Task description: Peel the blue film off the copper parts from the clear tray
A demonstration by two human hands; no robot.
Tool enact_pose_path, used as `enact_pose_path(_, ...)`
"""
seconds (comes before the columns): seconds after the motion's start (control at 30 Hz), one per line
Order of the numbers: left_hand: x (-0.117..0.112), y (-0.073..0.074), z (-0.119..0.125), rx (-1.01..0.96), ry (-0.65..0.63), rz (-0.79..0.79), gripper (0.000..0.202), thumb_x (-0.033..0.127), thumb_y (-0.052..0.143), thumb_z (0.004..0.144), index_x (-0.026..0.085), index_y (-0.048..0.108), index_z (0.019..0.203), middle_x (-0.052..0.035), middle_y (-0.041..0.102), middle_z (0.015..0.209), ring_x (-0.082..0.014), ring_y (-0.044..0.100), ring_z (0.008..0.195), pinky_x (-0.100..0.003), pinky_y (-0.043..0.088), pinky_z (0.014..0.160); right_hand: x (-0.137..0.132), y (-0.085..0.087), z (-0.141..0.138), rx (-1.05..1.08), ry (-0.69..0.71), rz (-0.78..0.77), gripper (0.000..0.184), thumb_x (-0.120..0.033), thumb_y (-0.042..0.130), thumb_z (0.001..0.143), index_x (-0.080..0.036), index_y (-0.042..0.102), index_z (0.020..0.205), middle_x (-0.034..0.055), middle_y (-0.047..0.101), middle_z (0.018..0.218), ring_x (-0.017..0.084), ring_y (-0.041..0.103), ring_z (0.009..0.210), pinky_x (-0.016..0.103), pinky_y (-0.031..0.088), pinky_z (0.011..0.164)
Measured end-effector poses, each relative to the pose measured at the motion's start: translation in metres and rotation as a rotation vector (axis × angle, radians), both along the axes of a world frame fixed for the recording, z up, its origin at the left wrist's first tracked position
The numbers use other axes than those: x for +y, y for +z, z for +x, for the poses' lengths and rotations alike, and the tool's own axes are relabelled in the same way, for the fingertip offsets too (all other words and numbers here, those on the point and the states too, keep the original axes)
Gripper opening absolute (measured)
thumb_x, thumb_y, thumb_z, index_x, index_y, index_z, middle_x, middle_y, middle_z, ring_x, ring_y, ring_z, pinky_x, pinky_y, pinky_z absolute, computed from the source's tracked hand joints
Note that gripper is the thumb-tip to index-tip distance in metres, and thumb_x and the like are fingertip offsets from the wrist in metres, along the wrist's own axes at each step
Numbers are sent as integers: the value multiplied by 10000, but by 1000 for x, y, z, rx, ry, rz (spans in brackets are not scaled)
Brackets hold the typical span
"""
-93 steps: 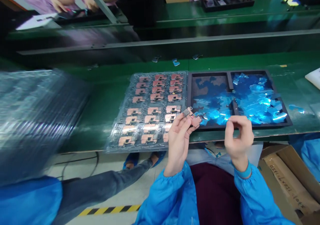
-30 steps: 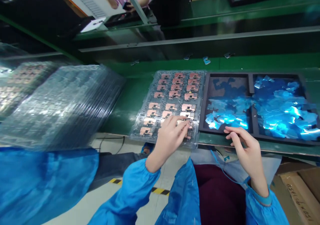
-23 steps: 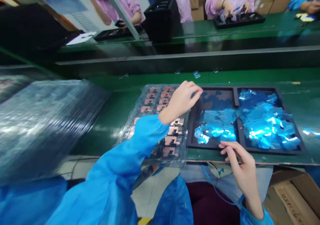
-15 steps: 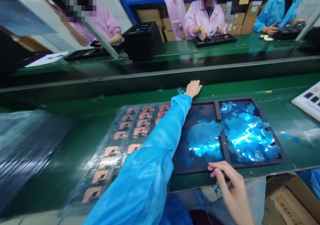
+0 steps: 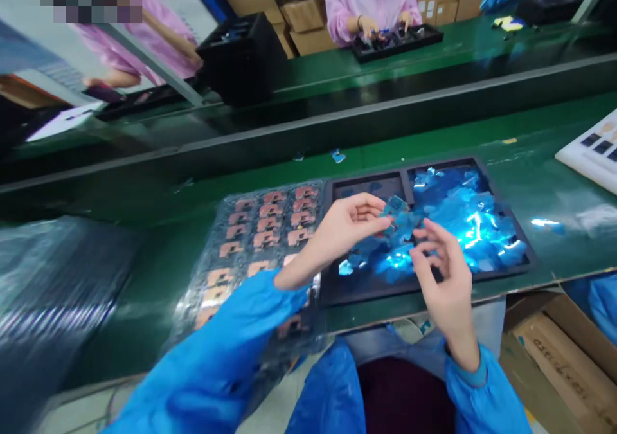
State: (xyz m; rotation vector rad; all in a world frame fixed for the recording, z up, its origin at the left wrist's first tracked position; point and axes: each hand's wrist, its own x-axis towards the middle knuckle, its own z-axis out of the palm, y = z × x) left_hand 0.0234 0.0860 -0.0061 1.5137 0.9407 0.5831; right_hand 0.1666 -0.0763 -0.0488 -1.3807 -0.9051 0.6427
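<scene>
Between the thumb and fingers of my left hand (image 5: 354, 222) is a small piece of clear bluish film (image 5: 398, 207), raised over the black tray (image 5: 332, 289). My right hand (image 5: 443, 270) is just right of that piece, fingers loosely curled and apart; I cannot tell whether they touch it. Crumpled blue film scraps (image 5: 463, 222) fill much of the tray's right compartment, and a smaller heap lies in the left one. Left of the tray, partly beneath my left arm, a clear plastic blister tray (image 5: 216, 218) carries rows of copper-coloured parts (image 5: 267, 239).
Stacked clear plastic trays (image 5: 58, 280) stand at the left. A white board (image 5: 592, 154) lies at the right, and an open cardboard box (image 5: 559, 357) sits below the bench edge. Across the raised divider (image 5: 289, 125), other people work beside a black bin (image 5: 245, 58).
My left hand has come back from the bench's far side to above the tray and now holds the film piece. My right hand has risen towards it. The view has tilted down.
</scene>
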Motion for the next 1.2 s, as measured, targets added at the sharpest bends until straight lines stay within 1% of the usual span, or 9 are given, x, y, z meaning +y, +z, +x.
enact_pose_path(0.13,-76,13,-25,-21,103,0,178,280,900,789,200,802,914,-34,776,799,-170,702,688,-280,585,662,10,4,-4,13,128,-25,240,-360,760,968,-226,748,1167,55,771,1029,157,719,805,249,619,643)
enact_pose_path(0.3,-111,14,-40,79,229,210,59,245,848,840,225,820,887,-23,777,795,-192,707,729,-290,568,674,-1,1,-14,30,208,-25,174,-384,742,970,-212,762,957,27,748,880,161,714,751,252,612,630)
enact_pose_path(0.4,-121,11,-46,92,260,274,58,226,828,848,242,834,904,-11,775,795,-183,693,708,-284,572,670,-7,1,-17,-38,235,-12,220,-389,669,1023,-211,754,925,31,753,865,168,719,744,272,620,663)
enact_pose_path(0.53,-130,6,-49,64,290,226,73,252,842,843,237,836,914,-16,780,827,-185,692,725,-280,584,682,-11,3,-17,-101,257,-13,316,-395,566,1087,-217,735,888,16,728,792,154,696,663,277,616,655)
enact_pose_path(0.63,-135,-1,-49,49,352,189,75,267,852,836,228,812,887,-18,774,842,-176,677,735,-279,589,718,-13,4,-20,-220,173,51,317,-361,495,1123,-221,774,1069,55,763,927,172,718,760,292,621,668)
enact_pose_path(0.73,-138,-10,-49,2,400,151,170,257,867,825,236,815,986,-15,781,885,-154,662,720,-266,592,730,-18,2,-27,-456,31,151,261,-334,625,1079,-240,780,1268,114,747,1103,221,727,935,330,630,707)
enact_pose_path(0.83,-142,-17,-48,-64,388,126,266,250,866,834,249,826,1097,-42,811,1003,-180,729,828,-279,618,770,-21,-2,-35,-626,-28,205,235,-260,687,1044,-285,818,1238,108,717,1049,235,721,947,366,644,774)
enact_pose_path(1.1,-152,-18,-52,-179,363,-19,239,317,854,889,252,854,1120,-79,836,1126,-244,794,1034,-329,666,908,-22,-1,-37,-669,-45,274,294,-181,684,1039,-293,807,1281,84,728,988,215,722,898,349,640,779)
enact_pose_path(1.2,-154,-22,-52,-232,397,-103,232,362,861,894,246,861,1095,-78,842,1088,-235,798,980,-311,679,826,-25,-5,-35,-710,-59,279,236,-197,718,1021,-311,837,1189,73,736,952,214,716,858,357,636,773)
